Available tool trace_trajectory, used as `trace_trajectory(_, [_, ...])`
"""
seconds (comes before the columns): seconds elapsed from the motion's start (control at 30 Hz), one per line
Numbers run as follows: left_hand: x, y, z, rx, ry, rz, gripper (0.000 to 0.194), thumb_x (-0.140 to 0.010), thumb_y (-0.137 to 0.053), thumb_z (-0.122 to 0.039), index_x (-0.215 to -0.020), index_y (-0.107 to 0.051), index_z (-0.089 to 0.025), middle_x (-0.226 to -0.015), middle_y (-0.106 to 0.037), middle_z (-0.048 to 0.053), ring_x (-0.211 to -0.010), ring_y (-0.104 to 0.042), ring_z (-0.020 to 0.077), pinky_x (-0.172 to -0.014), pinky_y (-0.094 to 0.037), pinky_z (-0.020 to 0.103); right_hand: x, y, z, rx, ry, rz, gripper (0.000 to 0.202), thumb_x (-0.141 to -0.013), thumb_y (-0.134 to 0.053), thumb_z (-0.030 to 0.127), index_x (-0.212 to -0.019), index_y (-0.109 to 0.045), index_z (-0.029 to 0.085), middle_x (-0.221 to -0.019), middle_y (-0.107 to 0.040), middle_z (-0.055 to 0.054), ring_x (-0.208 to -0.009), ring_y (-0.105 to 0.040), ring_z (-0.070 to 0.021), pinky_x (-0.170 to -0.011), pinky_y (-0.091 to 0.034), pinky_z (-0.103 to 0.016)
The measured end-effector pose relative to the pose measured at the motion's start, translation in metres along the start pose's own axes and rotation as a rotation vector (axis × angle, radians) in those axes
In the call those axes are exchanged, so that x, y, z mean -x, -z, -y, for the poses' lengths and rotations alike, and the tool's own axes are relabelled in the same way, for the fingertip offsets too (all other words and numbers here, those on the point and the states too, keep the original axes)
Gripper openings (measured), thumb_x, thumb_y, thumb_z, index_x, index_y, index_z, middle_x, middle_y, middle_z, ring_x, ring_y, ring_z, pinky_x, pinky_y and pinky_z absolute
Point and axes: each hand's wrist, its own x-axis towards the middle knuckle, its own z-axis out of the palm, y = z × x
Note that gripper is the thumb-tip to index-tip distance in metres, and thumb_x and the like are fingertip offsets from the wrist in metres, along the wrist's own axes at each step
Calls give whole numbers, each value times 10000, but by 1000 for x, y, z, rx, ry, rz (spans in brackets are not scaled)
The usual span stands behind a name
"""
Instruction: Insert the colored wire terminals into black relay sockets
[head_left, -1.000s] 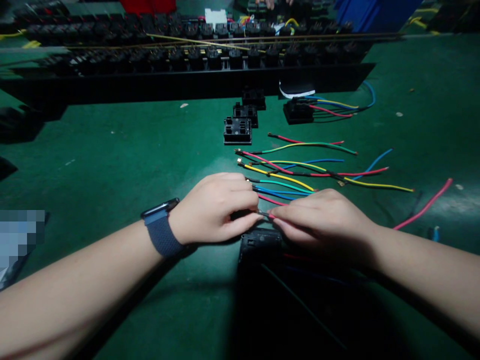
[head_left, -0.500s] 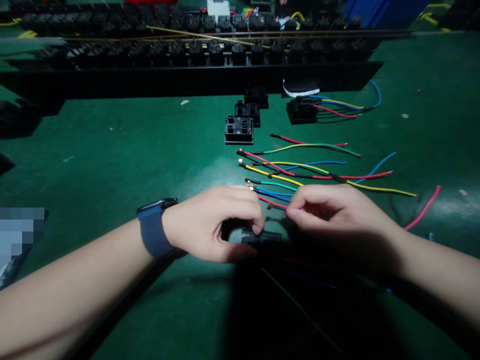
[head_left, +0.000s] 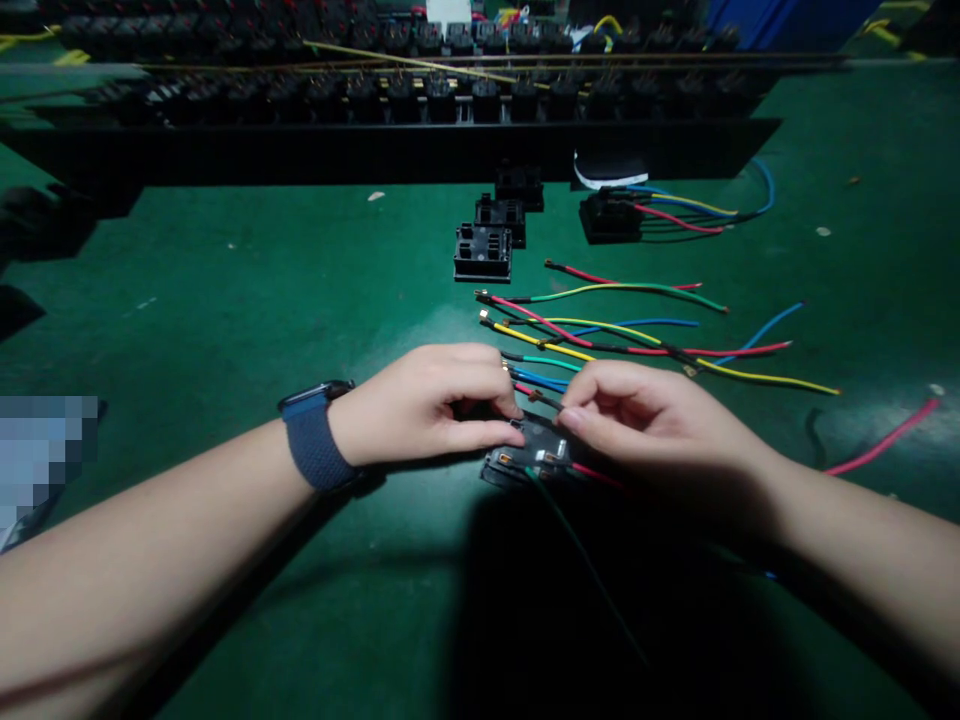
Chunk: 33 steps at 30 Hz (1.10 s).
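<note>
My left hand, with a dark watch on its wrist, grips a black plastic socket by its far left side, thumb on top. The socket's underside faces up, showing metal contacts. A green wire and a red wire run from its near side into shadow. Pinched in my right hand is a wire with a dark sleeve and a brass terminal, held just above the socket's far edge. Its colour inside the fist is hidden. A red wire end sticks out beyond the right wrist.
Loose red, green, yellow and blue wires lie beyond my hands. Several black sockets stand in a row behind them, and a wired socket lies to their right. A long black rack of parts spans the back of the green surface.
The socket has turned from edge-on to show its contact side. My left hand moved slightly up, and the right hand brought the wire's terminal closer to the socket. The view shifted slightly.
</note>
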Motion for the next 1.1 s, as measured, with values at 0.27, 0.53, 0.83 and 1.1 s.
trace_trajectory(0.27, [-2, 2, 1, 98, -24, 19, 45, -811, -645, -180, -847, -661, -159, -859, -674, 63, -823, -619, 139, -769, -517, 264, 5, -2, -1, 91, 0, -2, 102, -740, -564, 230, -654, -560, 176, -593, -513, 19, -525, -431, -87, -448, -321, -191])
trace_trajectory(0.53, [-4, 3, 0, 87, -18, 12, 64, -815, -651, -187, -861, -680, -152, -849, -683, 62, -818, -627, 134, -756, -523, 251, 5, -3, -6, 215, 31, -41, 115, -727, -561, 210, -618, -542, 182, -550, -460, 44, -499, -383, -79, -439, -291, -192])
trace_trajectory(0.83, [-4, 3, 0, 85, -1, 22, 75, -819, -645, -196, -868, -688, -159, -848, -684, 62, -805, -623, 139, -742, -522, 258, 4, -4, -4, 202, 13, -38, 148, -717, -584, 231, -604, -496, 192, -529, -442, 57, -482, -373, -77, -445, -282, -202])
trace_trajectory(1.1, [-3, 3, 1, 95, -11, 29, 105, -828, -646, -213, -878, -696, -135, -843, -677, 71, -800, -616, 142, -740, -513, 255, 4, -3, -5, 246, 73, -35, 191, -731, -569, 227, -577, -462, 191, -535, -419, 56, -488, -357, -73, -452, -267, -206])
